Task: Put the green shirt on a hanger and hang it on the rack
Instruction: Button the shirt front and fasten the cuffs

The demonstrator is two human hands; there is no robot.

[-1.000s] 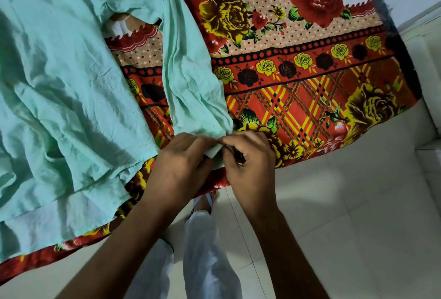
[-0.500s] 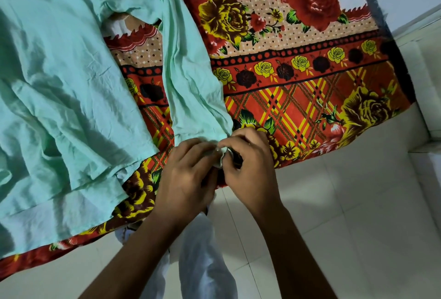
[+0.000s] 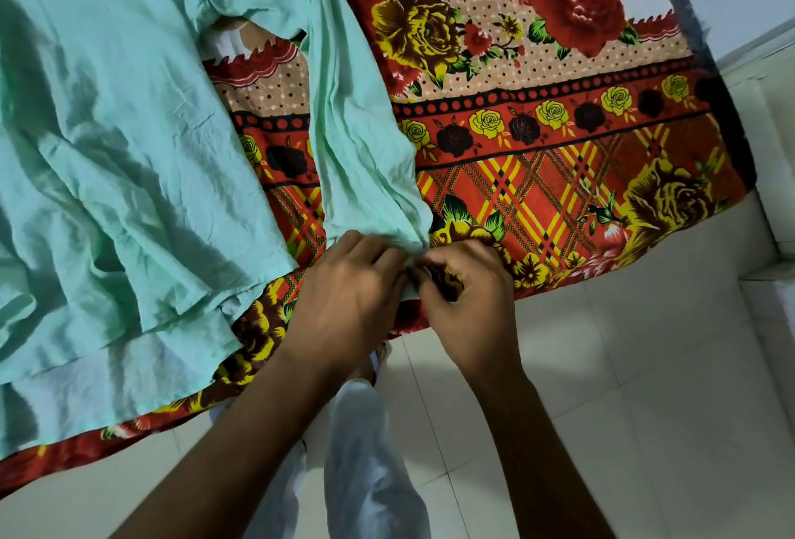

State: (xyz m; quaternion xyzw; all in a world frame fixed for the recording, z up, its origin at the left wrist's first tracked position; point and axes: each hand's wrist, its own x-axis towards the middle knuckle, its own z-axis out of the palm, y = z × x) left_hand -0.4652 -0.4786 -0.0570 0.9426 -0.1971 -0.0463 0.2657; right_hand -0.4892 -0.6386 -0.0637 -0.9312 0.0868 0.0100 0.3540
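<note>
Head view: green shirt (image 3: 129, 142) lies spread flat on the bed, on top of a floral bedsheet (image 3: 559, 151) in red and yellow. Body of the shirt fills the left of the frame, hem hanging slightly over the bed edge. One long sleeve (image 3: 361, 159) runs down toward the person, its cuff ending at the near edge of the bed.

Both hands are together at that cuff, touching each other. Left hand (image 3: 348, 306) has its fingers curled over the cuff fabric; right hand (image 3: 469, 306) pinches the cuff edge with its fingertips. Both are clamped on the sleeve end. Can't tell exactly what they're working on, a button or a fold; the contact point is hidden between the fingers.

Judgement: the shirt is laid flat so the sleeve can be straightened or the cuff fixed before the hanger goes in. The grip is at the bed edge because that's the nearest reach while standing on the tiled floor (image 3: 645, 409); the person's light trousers (image 3: 370, 474) show below.

No hanger or rack in view, so hanging is not yet started. No containers in frame.
</note>
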